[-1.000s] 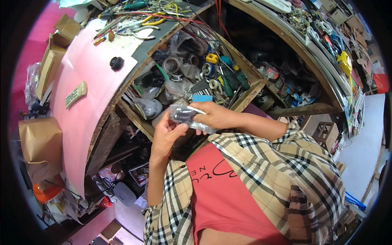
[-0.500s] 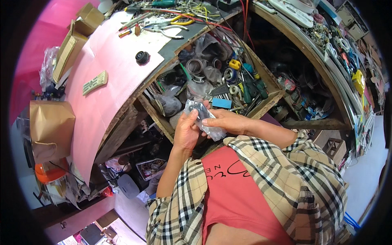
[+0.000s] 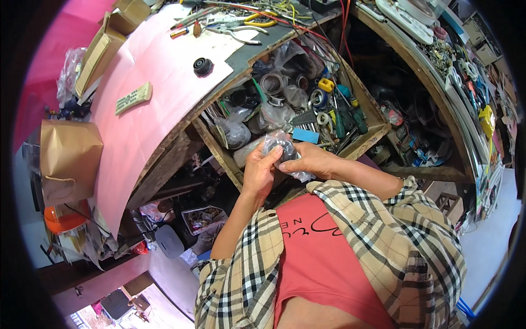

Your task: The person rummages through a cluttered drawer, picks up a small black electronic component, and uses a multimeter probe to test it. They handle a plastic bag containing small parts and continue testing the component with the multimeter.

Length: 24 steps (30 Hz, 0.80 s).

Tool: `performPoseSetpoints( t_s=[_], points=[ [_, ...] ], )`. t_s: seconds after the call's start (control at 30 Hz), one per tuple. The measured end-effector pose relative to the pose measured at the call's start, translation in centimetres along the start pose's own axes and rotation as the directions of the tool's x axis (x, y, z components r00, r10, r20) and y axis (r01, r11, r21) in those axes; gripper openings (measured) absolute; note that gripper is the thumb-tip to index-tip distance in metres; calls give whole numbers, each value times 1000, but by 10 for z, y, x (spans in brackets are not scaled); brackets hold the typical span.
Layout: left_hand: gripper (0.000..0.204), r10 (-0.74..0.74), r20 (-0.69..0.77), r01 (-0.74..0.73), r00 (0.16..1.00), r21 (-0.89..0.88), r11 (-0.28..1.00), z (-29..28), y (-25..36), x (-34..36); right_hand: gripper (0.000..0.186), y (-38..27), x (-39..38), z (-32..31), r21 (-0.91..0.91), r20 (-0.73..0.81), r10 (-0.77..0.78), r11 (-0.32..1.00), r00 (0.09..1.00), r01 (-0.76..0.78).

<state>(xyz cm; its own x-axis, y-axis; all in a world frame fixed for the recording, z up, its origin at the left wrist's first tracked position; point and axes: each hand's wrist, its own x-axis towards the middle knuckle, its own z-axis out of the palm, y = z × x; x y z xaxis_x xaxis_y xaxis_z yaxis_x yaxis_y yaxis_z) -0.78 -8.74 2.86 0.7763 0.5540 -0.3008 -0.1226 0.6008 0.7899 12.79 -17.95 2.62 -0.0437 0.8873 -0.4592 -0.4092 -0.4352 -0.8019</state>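
A small clear plastic bag [image 3: 302, 175] is held between my two hands, just in front of the open drawer. Something dark [image 3: 289, 153] shows through the crinkled plastic; its kind I cannot make out. My left hand [image 3: 259, 169] grips the bag's left side, thumb pressed on top. From the right, my right hand [image 3: 313, 160] pinches it, thumb lying across the front. Beneath and beyond them, the wooden drawer [image 3: 218, 155] holds loose parts: a blue block [image 3: 305, 136], tape rolls, a yellow piece [image 3: 326, 84], green-handled screwdrivers [image 3: 359, 119] and more bagged items.
To the left, the pink-covered bench top [image 3: 164, 71] bears a remote control [image 3: 134, 98], a black round knob [image 3: 203, 67] and pliers [image 3: 238, 34]. A brown paper bag [image 3: 71, 159] stands at far left. A dark open compartment with a wooden edge [image 3: 427, 174] lies right of the drawer.
The view has shifted, so the scene sits slightly farther right. Within my hands the bag is more bunched, and the dark thing inside shows more clearly. Both hands keep their hold.
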Motion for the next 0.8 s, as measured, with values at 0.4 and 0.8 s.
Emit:
performPoseSetpoints(
  t_s=[0.4,0.8],
  points=[
    [28,60,16,-61,998,61,996,-4,-9,4,58,-8,-4,0,-2,-84,78,997,993,-78],
    [37,-50,67,58,997,-119,991,-3,-4,2,30,-10,-4,5,-21,-128,77,997,989,-81]
  ],
)
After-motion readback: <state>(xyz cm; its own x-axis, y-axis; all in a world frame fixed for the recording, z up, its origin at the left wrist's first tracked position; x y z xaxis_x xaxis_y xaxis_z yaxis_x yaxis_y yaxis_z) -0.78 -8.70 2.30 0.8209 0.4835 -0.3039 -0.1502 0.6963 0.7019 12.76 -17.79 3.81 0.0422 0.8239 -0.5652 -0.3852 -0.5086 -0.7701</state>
